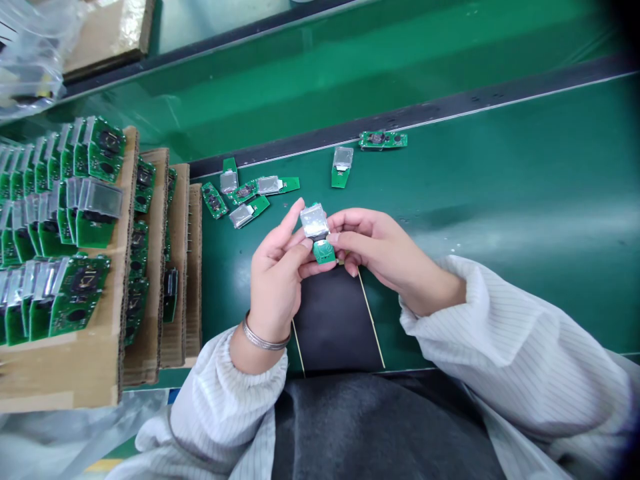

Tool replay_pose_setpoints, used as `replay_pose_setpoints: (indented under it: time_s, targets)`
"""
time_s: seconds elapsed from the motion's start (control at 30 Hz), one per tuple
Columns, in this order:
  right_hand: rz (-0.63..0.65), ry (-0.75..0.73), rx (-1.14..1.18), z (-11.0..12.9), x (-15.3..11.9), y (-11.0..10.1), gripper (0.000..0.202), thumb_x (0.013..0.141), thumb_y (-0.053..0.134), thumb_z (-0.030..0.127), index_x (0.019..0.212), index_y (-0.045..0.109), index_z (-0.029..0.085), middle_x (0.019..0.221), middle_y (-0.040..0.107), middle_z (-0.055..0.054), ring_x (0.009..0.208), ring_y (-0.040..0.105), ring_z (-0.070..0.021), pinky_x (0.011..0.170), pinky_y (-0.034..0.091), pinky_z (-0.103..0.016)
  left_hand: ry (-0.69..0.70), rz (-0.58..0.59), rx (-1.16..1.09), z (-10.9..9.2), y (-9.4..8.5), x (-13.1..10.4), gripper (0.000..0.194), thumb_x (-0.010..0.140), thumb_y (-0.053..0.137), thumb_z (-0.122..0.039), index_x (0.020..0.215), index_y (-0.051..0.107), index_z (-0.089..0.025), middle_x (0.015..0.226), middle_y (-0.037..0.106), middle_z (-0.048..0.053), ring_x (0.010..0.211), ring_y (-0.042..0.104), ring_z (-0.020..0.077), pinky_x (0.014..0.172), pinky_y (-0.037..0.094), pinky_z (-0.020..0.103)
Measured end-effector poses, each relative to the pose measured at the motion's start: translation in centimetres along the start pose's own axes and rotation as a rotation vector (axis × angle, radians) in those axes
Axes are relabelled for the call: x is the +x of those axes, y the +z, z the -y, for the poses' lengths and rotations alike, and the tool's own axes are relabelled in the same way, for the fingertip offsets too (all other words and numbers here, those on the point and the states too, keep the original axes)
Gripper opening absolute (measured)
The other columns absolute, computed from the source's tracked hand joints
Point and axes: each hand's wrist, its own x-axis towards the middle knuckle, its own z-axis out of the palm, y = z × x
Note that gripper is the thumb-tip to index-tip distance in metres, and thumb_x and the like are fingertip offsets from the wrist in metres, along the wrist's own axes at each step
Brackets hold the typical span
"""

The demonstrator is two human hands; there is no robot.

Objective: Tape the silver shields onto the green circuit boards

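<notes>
A small green circuit board with a shiny film-covered display is held up between both hands, above a black mat. My left hand grips it from the left, thumb near the display's lower edge and fingers behind and below. From the right, my right hand pinches the board's side with thumb and fingers just under the display. The fingertips partly cover the board's edges.
Several loose boards lie beyond the hands, with another display board and a face-down board farther right. At left, stacked cardboard sheets hold rows of boards. A dark ledge crosses behind.
</notes>
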Motion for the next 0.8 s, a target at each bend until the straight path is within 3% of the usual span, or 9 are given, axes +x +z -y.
replay_pose_setpoints:
  time_s: [0.2,0.4,0.6,0.8]
  targets:
    - [-0.031,-0.006,-0.03,0.0,0.0,-0.1,0.013,0.075,0.075,0.023,0.084,0.069,0.016,0.065,0.06,0.002,0.047,0.052,-0.0075,0.038,0.044,-0.017,0.032,0.043,0.064,0.1,-0.1,-0.1,0.061,0.091,0.066,-0.024,0.151,0.053,-0.032,0.129,0.075,0.003,0.093,0.078,0.0169,0.069,0.066,0.022]
    - [-0.015,-0.04,-0.069,0.0,0.0,0.2,0.022,0.072,0.08,0.025,0.087,0.068,0.015,0.072,0.066,0.001,0.045,0.051,-0.0062,0.036,0.044,-0.018,0.017,0.017,0.039,0.2,0.0,-0.1,0.065,0.086,0.07,-0.017,0.148,0.056,-0.032,0.126,0.077,0.001,0.095,0.078,0.0164,0.067,0.065,0.019]
    - [-0.039,-0.044,-0.102,-0.1,0.0,0.3,0.021,0.074,0.08,0.027,0.086,0.068,0.015,0.07,0.064,0.001,0.047,0.053,-0.0072,0.037,0.045,-0.018,-0.006,-0.028,-0.028,0.0,0.2,-0.1,0.057,0.085,0.069,-0.017,0.14,0.064,-0.031,0.115,0.08,-0.001,0.081,0.077,0.0131,0.064,0.066,0.021]
    - [-0.033,0.098,0.073,0.2,0.2,-0.5,0.025,0.074,0.083,0.033,0.076,0.066,0.015,0.06,0.055,0.002,0.048,0.051,-0.0077,0.037,0.041,-0.016,-0.079,0.026,-0.209,-1.0,-0.1,-0.1,0.049,0.08,0.068,-0.012,0.128,0.072,-0.023,0.094,0.081,-0.001,0.075,0.077,0.0168,0.068,0.069,0.033]
